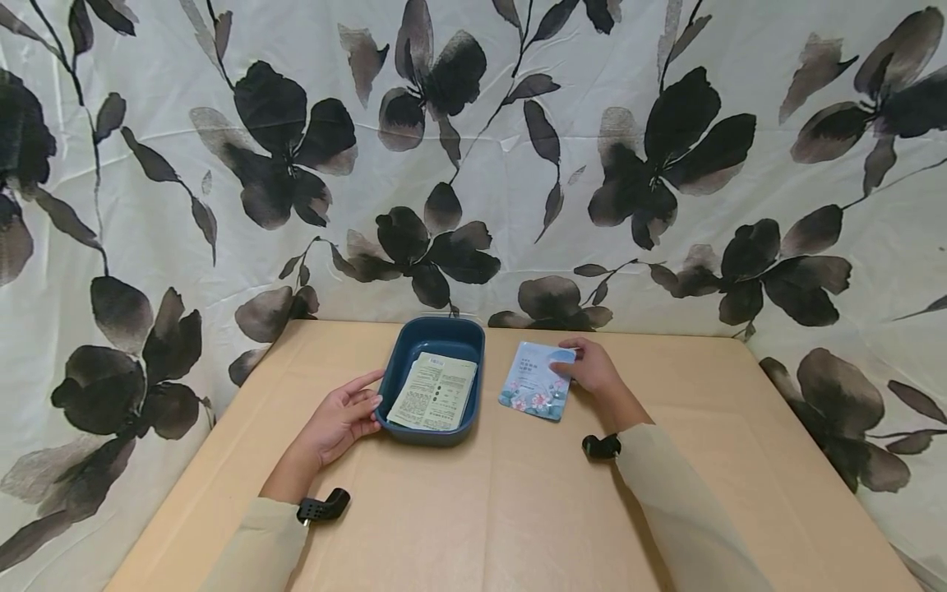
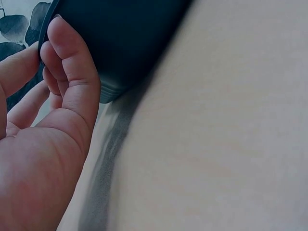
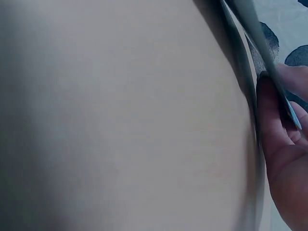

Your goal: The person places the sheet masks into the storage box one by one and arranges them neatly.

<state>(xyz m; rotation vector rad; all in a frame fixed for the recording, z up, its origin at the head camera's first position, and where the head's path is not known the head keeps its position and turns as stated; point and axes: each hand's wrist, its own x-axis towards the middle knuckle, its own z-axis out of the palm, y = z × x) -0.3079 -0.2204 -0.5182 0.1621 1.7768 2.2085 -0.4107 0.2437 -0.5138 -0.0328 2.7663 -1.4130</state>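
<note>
A dark blue plastic tub (image 1: 420, 440) stands toward the back of the table. Inside it lies a pale, flat packet (image 1: 435, 390) with small dark print facing up. My left hand (image 1: 346, 419) grips the tub's left rim at the fingertips; the left wrist view shows the curled fingers (image 2: 79, 72) against its outer wall. Right of the tub, my right hand (image 1: 592, 370) pinches a flat light blue packet (image 1: 534, 382) with pink flowers by its right edge. From the right wrist camera that packet (image 3: 262, 48) appears edge-on between thumb and fingers, with its shadow on the table.
The light wooden-coloured table (image 1: 444, 526) ends at the back against a white cloth (image 1: 533, 247) with black and grey flowers. Dark camera straps sit on both wrists, the left one (image 1: 323, 506) and the right one (image 1: 601, 448).
</note>
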